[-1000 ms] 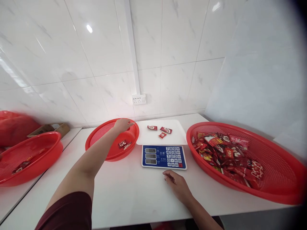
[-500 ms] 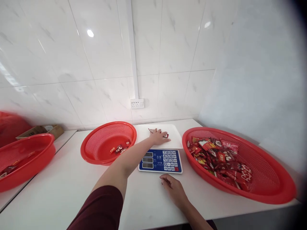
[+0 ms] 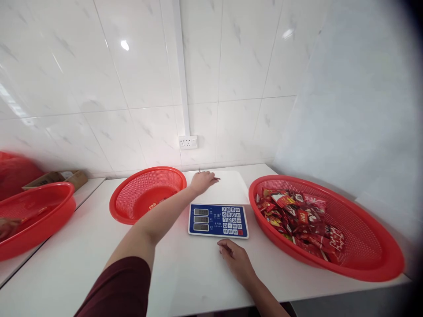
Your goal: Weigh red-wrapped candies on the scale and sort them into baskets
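My left hand [image 3: 202,181] is closed on a small red snack packet [image 3: 216,178], of which only thin edges show past the fingers. It hovers over the left part of the white pan [image 3: 231,187] of a digital scale. In front of the pan lies the scale's blue keypad panel [image 3: 218,221]. My right hand [image 3: 237,260] rests on the table just below that panel, its fingers curled in with nothing visible in them. Left of the scale stands a red plastic basket [image 3: 127,200] with a few packets, partly hidden by my left forearm.
At the right, a large red basket [image 3: 366,233] holds a heap of red snack packets [image 3: 302,215]. Another person's hand [image 3: 8,228] is inside a red basket [image 3: 62,215] at the far left. Behind it are a cardboard box [image 3: 77,179] and a wall socket [image 3: 188,142].
My left hand has closed on the packet from the scale pan and moved left with it. Another person's hand has appeared in the far-left basket. My right hand stays put.
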`<state>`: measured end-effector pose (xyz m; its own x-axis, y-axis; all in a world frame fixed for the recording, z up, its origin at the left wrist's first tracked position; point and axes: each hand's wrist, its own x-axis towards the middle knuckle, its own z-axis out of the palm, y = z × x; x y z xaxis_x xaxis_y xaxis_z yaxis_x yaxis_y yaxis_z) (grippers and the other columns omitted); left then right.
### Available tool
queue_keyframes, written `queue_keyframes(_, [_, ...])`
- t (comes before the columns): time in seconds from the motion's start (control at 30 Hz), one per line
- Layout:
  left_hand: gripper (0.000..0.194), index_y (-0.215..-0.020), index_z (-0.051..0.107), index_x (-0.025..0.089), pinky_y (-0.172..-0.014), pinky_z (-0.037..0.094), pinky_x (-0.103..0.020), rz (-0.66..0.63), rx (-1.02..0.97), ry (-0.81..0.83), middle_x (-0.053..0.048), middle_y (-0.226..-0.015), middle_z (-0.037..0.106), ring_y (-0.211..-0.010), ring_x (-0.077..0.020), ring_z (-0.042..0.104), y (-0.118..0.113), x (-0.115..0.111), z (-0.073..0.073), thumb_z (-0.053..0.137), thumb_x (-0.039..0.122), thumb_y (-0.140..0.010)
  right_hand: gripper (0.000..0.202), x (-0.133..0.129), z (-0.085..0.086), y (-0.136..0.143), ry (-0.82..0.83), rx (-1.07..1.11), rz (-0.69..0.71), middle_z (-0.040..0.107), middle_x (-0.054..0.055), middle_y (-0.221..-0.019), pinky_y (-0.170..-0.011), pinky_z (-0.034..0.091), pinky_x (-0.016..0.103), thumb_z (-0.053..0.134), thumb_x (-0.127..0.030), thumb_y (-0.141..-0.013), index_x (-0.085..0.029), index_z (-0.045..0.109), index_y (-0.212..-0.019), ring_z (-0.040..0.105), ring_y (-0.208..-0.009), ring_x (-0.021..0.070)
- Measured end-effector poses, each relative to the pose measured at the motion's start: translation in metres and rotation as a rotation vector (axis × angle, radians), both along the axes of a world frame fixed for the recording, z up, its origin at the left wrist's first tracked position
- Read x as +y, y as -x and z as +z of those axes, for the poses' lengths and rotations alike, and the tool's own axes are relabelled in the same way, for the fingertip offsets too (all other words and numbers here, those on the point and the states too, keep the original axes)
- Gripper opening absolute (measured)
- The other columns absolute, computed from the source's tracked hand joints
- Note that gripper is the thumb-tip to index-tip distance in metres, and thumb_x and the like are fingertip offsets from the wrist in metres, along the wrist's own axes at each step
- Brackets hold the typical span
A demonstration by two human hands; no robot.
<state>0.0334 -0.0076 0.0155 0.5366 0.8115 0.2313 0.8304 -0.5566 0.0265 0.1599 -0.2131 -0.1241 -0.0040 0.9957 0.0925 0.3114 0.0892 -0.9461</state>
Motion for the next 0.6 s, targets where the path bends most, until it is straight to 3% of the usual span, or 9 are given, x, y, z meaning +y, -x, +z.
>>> queue_keyframes(0.1, [0.045,-0.114,0.055,0.022,-0.086,0.042,-0.037,0.164,-0.104,0.039,-0.011,-0.117,0.059,-0.109,-0.0259,0.054,0.048,-0.009,0.016,0.030,0.053,-0.092,0.021,0.000,-0.001,-0.001,-0.007,0.020,0.010,0.066,0.002,-0.069,-0.058,0.049,0.029,0.053,-0.037,-0.077,-0.021,0.065,-0.083,0.060,-0.062,0.0177])
queue_keyframes(0.17, [0.058,-0.132,0.042,0.020,-0.091,0.039,-0.045,0.291,-0.108,0.135,-0.017,-0.136,0.046,-0.125,-0.0332,0.041,0.078,-0.023,0.021,0.030,0.058,-0.089,0.021,0.000,-0.003,-0.002,-0.017,0.020,0.013,0.066,0.002,-0.070,-0.058,0.049,0.029,0.054,-0.037,-0.077,-0.021,0.065,-0.084,0.060,-0.063,0.0183])
queue_keyframes(0.23, [0.074,-0.143,0.026,0.021,-0.095,0.032,-0.057,0.390,-0.053,0.241,-0.020,-0.150,0.024,-0.136,-0.0407,0.020,0.100,-0.045,0.020,0.033,0.065,-0.085,0.022,0.000,-0.004,-0.002,-0.018,0.003,0.021,0.067,0.003,-0.071,-0.060,0.049,0.029,0.052,-0.037,-0.078,-0.021,0.065,-0.084,0.061,-0.065,0.0189])
queue_keyframes(0.3, [0.077,-0.147,0.018,0.025,-0.096,0.029,-0.060,0.372,-0.004,0.327,-0.017,-0.153,0.017,-0.138,-0.0421,0.014,0.114,-0.072,0.014,0.035,0.065,-0.083,0.023,0.000,-0.005,-0.003,-0.015,-0.028,0.033,0.068,0.003,-0.073,-0.061,0.049,0.030,0.051,-0.037,-0.079,-0.022,0.065,-0.085,0.062,-0.066,0.0193])
queue_keyframes(0.37, [0.076,-0.148,0.013,0.028,-0.091,0.038,-0.054,0.329,0.023,0.408,-0.016,-0.149,0.030,-0.131,-0.0408,0.033,0.124,-0.097,0.007,0.039,0.060,-0.084,0.023,-0.001,-0.005,-0.004,-0.017,-0.063,0.041,0.068,0.003,-0.075,-0.062,0.049,0.030,0.049,-0.037,-0.080,-0.022,0.065,-0.086,0.062,-0.067,0.0195])
queue_keyframes(0.47, [0.062,-0.147,0.019,0.029,-0.080,0.045,-0.044,0.402,0.066,0.441,-0.016,-0.127,0.056,-0.107,-0.0354,0.058,0.143,-0.120,-0.001,0.033,0.045,-0.090,0.022,0.000,-0.003,-0.006,-0.020,-0.103,0.043,0.069,0.003,-0.079,-0.065,0.050,0.031,0.048,-0.036,-0.080,-0.022,0.065,-0.086,0.063,-0.070,0.0201])
queue_keyframes(0.6, [0.053,-0.143,0.032,0.028,-0.075,0.046,-0.043,0.536,0.117,0.373,-0.015,-0.115,0.063,-0.100,-0.0339,0.061,0.179,-0.132,-0.001,0.028,0.027,-0.090,0.023,0.000,-0.001,-0.003,-0.014,-0.129,0.041,0.070,0.004,-0.083,-0.070,0.051,0.033,0.046,-0.033,-0.082,-0.022,0.065,-0.088,0.064,-0.076,0.0208])
